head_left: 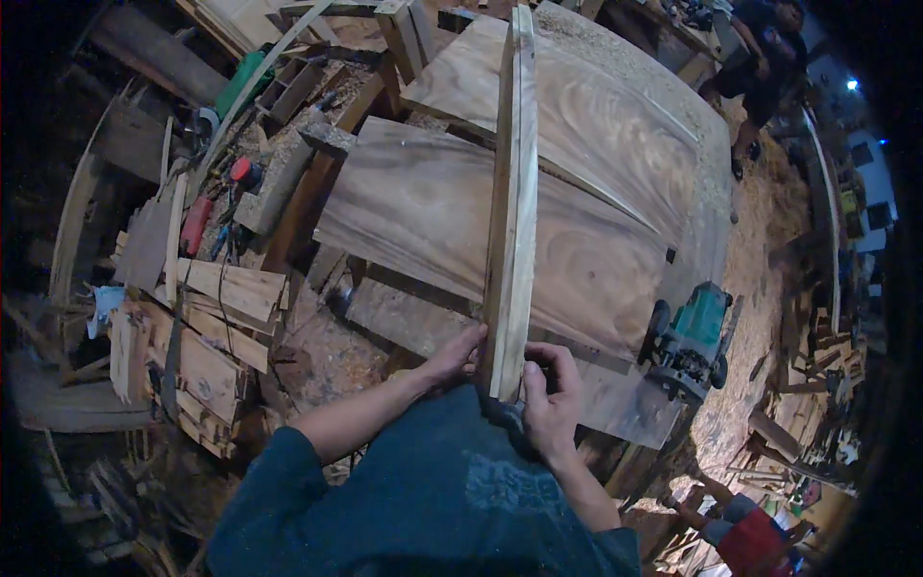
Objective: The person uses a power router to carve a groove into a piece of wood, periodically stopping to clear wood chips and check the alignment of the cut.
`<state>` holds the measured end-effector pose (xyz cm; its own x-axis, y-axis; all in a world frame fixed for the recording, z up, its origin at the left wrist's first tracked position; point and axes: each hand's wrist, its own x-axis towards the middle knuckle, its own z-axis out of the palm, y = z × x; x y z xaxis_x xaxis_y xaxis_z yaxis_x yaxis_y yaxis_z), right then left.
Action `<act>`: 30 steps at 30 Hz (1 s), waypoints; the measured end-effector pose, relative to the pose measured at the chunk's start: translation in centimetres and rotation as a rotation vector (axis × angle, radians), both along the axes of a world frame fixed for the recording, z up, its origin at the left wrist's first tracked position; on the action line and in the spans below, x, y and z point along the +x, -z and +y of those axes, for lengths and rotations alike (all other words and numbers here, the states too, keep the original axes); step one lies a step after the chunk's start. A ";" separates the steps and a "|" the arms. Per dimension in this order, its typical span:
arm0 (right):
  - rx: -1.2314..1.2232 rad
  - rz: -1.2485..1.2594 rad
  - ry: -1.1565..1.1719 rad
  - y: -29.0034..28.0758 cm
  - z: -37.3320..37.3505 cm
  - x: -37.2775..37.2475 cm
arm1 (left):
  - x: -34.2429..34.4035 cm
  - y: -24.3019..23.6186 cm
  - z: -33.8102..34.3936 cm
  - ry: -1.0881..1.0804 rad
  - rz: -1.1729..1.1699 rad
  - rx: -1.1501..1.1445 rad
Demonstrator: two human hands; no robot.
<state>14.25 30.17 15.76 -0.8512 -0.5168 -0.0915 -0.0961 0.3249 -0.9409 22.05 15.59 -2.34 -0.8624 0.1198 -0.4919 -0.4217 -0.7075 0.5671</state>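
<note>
A bundle of long, narrow wooden strips (514,221) runs away from my body, its near end just in front of my dark green shirt. My left hand (454,358) grips the left side of that end, its fingertips partly hidden by the wood. On the opposite side, my right hand (553,399) has its thumb and curled fingers against the strips' edge. The strips lie across wide, flat wooden panels (413,202) with swirling brown grain.
To the right, a green power tool (700,327) rests at the panels' edge. Stacked offcuts (216,356) and a red-capped container (246,172) are on the left. One person (764,58) stands at the far right; another in red (755,543) is at the lower right. Shavings (769,221) cover the floor.
</note>
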 end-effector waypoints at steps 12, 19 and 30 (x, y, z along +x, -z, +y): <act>-0.024 -0.087 0.030 -0.1 0.2 0.4 | -0.8 -0.9 0.2 -0.041 -0.043 0.094; -0.043 0.036 -0.066 -0.8 0.3 0.0 | -0.7 -1.3 0.3 -0.131 -0.094 0.047; 0.011 0.041 -0.153 -1.0 0.6 -0.2 | -0.3 0.1 0.6 -0.072 -0.158 0.015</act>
